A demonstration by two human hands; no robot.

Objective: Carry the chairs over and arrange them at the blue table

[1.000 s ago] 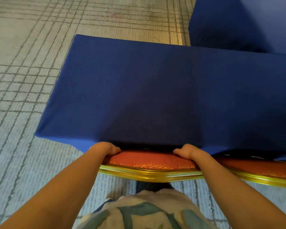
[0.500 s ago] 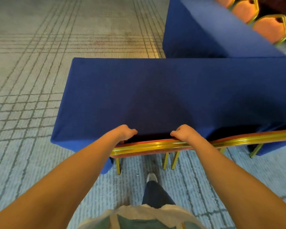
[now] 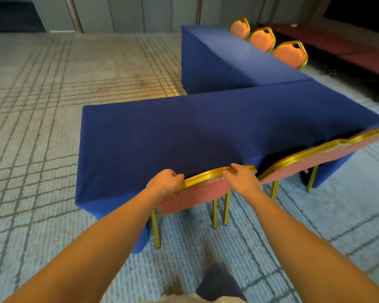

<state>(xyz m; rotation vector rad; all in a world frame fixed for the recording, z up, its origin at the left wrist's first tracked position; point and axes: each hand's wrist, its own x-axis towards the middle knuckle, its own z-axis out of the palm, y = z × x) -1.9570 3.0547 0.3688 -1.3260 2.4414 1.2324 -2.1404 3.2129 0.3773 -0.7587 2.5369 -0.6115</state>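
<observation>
Surroundings: the blue table (image 3: 173,132) is standing on grey grid-patterned carpet (image 3: 53,106), its cloth hanging to the floor. A second blue table (image 3: 234,60) is butting against its far long edge. A row of three gold-framed chairs (image 3: 262,39) is lining that second table's right long edge. Dark red covered tables (image 3: 348,49) are running along the far right, and grey wall panels (image 3: 129,12) are closing off the back.

In the way: a neighbouring chair (image 3: 311,160) is sitting just beside on the right at the same near edge, the two backs almost touching. The blue cloth is draping against the held chair's top rail.

The held chair (image 3: 195,194) is showing a red patterned upholstered back, a gold metal frame and gold legs with black feet, all planted on the carpet. Its seat is hiding under the cloth.

Position: it is sitting at the blue table's near long edge, towards the near left corner.

Orientation: it is facing into the table, with its back towards the person. The back's long axis is running along the near edge, and it is standing upright.

Grip: the left hand (image 3: 164,181) and the right hand (image 3: 242,179) are both wrapping curled fingers over the gold top rail, one near each end.
</observation>
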